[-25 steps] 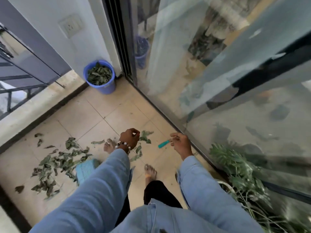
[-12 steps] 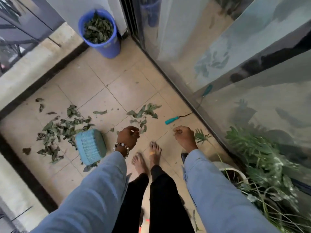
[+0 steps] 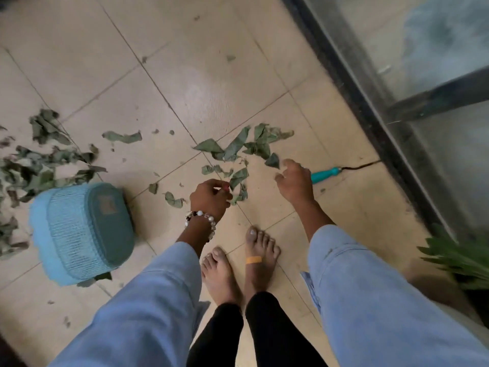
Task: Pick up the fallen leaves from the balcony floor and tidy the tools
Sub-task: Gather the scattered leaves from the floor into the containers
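Green fallen leaves lie on the beige tiles: a small cluster [image 3: 238, 147] just ahead of my hands and a bigger pile [image 3: 39, 160] at the left. My left hand [image 3: 210, 197], with a bead bracelet, hangs low over the leaves near it, fingers curled together and nothing clearly held. My right hand [image 3: 295, 181] is spread, fingers apart, just above the floor beside the cluster. A hand tool with a teal handle [image 3: 325, 174] and a dark metal end lies on the floor right behind that hand, partly hidden by it.
An overturned light-blue basket [image 3: 84, 231] lies at the left of my bare feet [image 3: 238, 263]. The dark track of the glass sliding door [image 3: 370, 115] runs along the right. A potted plant's leaves [image 3: 460, 260] show at the right edge.
I have bent down, so the view dropped toward the floor and the blue bucket left the frame. Both hands moved lower toward the leaves; the right hand opened near the teal tool.
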Demonstrator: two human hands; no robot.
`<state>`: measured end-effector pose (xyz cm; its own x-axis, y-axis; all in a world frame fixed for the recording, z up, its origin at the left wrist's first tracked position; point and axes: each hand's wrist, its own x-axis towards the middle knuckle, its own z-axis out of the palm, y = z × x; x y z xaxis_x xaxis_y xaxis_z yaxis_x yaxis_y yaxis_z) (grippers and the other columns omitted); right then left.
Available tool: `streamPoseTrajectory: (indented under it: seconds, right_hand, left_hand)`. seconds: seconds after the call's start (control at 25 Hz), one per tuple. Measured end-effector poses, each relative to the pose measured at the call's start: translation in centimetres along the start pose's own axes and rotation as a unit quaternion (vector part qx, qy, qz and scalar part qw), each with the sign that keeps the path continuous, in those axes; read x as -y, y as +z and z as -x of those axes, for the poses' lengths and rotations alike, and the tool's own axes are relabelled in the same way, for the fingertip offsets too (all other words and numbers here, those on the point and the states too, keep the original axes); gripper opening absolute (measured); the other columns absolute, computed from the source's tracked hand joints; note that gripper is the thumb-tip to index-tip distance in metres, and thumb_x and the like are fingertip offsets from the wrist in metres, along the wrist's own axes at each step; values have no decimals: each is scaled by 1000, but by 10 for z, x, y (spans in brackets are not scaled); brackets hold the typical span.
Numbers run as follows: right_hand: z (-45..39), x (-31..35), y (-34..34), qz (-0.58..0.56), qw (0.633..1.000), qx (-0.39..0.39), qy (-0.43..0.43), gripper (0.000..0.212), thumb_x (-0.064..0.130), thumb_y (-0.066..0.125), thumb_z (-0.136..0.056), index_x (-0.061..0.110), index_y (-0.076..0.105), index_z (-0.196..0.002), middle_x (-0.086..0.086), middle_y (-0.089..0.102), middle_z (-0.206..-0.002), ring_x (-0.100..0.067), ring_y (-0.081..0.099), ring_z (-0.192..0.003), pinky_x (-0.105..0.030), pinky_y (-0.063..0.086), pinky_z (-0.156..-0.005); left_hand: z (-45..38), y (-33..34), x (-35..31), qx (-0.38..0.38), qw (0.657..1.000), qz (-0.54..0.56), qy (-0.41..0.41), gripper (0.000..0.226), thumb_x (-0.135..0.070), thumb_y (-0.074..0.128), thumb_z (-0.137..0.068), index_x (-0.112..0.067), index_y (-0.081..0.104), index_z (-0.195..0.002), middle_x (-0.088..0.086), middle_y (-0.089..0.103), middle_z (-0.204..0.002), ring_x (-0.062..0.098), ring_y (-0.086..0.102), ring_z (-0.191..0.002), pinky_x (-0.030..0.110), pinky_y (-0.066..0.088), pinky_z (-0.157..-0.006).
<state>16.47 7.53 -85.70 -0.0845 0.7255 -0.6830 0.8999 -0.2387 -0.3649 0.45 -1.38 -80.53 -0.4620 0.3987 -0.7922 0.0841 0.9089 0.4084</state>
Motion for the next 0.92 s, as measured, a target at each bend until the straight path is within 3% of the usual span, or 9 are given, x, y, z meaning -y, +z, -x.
streamPoseTrajectory:
  seconds: [0.12, 0.24, 0.36, 0.44, 0.56, 0.64, 0.76, 0.8, 0.92]
  right_hand:
    - [-47, -10, 53, 100, 994, -43, -13, 55, 25, 55, -95, 8, 34, -143, -21, 49, -128, -35, 48, -118, -40, 42, -93]
    - [-69, -24, 81, 203, 971, -110, -66, 34, 19, 52, -96, 4, 53, -126, -18, 56, -117, -30, 55, -106, -33, 46, -87]
    - [-65, -19, 81, 66, 986, -133, -81, 19, 14, 59, -91, 4, 70, -103, -14, 69, -96, -23, 62, -85, -24, 43, -72]
    - [-39, 1, 75, -15, 981, -111, -161, 16, 15, 65, -87, 6, 73, -96, -11, 69, -92, -22, 58, -82, -27, 44, -70]
    - [-10, 16, 60, 54, 954, 37, -294, 13, 20, 61, -86, 16, 72, -91, -2, 53, -125, -23, 38, -110, -37, 35, -85]
    - [-26, 16, 36, 10, 955, 69, -290, 15, 29, 64, -88, 22, 71, -100, 5, 47, -134, -17, 36, -120, -35, 33, -94]
    - [-83, 15, 14, -93, 978, -135, -127, 32, 27, 62, -91, 16, 63, -121, -9, 57, -125, -24, 54, -115, -27, 43, -89]
    - [-102, 17, 15, -69, 981, -159, -84, 40, 29, 61, -91, 19, 57, -130, -14, 54, -128, -29, 51, -118, -29, 42, -92]
    - [-138, 28, 53, 128, 986, -91, -55, 57, 46, 56, -90, 31, 39, -143, -21, 43, -140, -37, 31, -133, -44, 31, -103]
  left_hand:
    - [-46, 26, 29, -13, 997, 72, -31, 21, -6, 50, -92, -17, 64, -82, 8, 71, -78, 20, 65, -61, 25, 49, -58]
    - [-73, 37, 45, -5, 991, 117, -62, 14, -12, 54, -94, -11, 67, -91, 5, 69, -74, 20, 65, -60, 34, 54, -64]
    - [-81, 40, 31, 53, 983, 159, -77, 25, -31, 55, -97, -9, 66, -96, 7, 69, -86, 21, 65, -69, 32, 53, -65]
    - [-80, 46, 11, 110, 960, 230, -111, 33, -41, 52, -97, -10, 64, -93, 9, 68, -91, 22, 63, -76, 33, 53, -67]
    - [-81, 56, -14, 98, 931, 324, -140, 28, -25, 49, -100, -4, 64, -90, 12, 67, -77, 25, 63, -70, 31, 53, -60]
    - [-84, 54, -23, 57, 930, 340, -127, 24, -12, 44, -102, -4, 62, -88, 8, 66, -60, 16, 61, -49, 23, 49, -45]
    - [-96, 40, -23, 5, 955, 282, -96, 29, -17, 38, -104, -6, 63, -94, 5, 56, -55, 6, 42, -29, 11, 31, -35]
    - [-101, 35, -18, -9, 962, 260, -87, 31, -22, 38, -104, -6, 64, -95, 3, 54, -52, 7, 39, -29, 11, 29, -35]
    - [-112, 23, 0, -42, 961, 253, -99, 45, -39, 38, -103, -9, 65, -83, 2, 48, -51, 9, 36, -31, 14, 28, -37]
